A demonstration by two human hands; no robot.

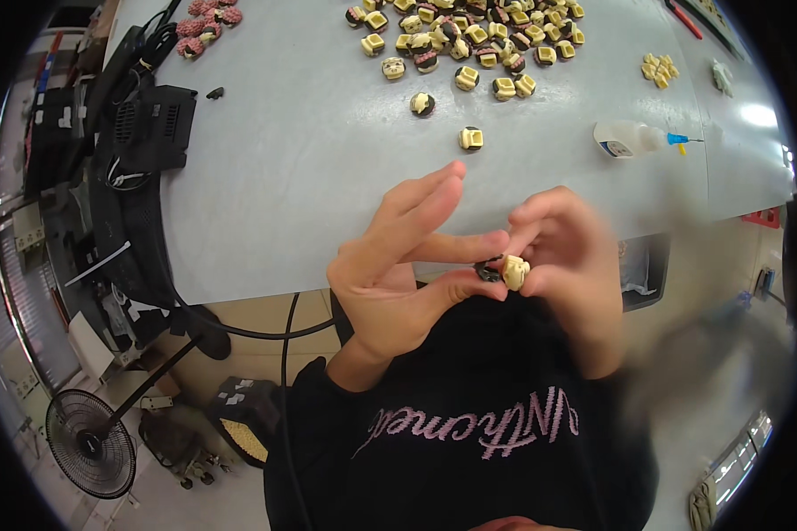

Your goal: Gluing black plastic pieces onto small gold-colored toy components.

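Left hand (385, 276) pinching a small dark piece (486, 273) in its fingers, right hand (577, 270) gripping a cream piece (516, 273) just beside it, both staying near the desk's (283, 177) near edge, cream piece's long axis pointing roughly deskward, dark one's direction unclear

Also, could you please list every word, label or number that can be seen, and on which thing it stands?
Pink script lettering on the black top: large, wording not copied here.
Label on the whitish bottle: print too small to read.
Pale marks on the black device: too small to tell whether they are text.
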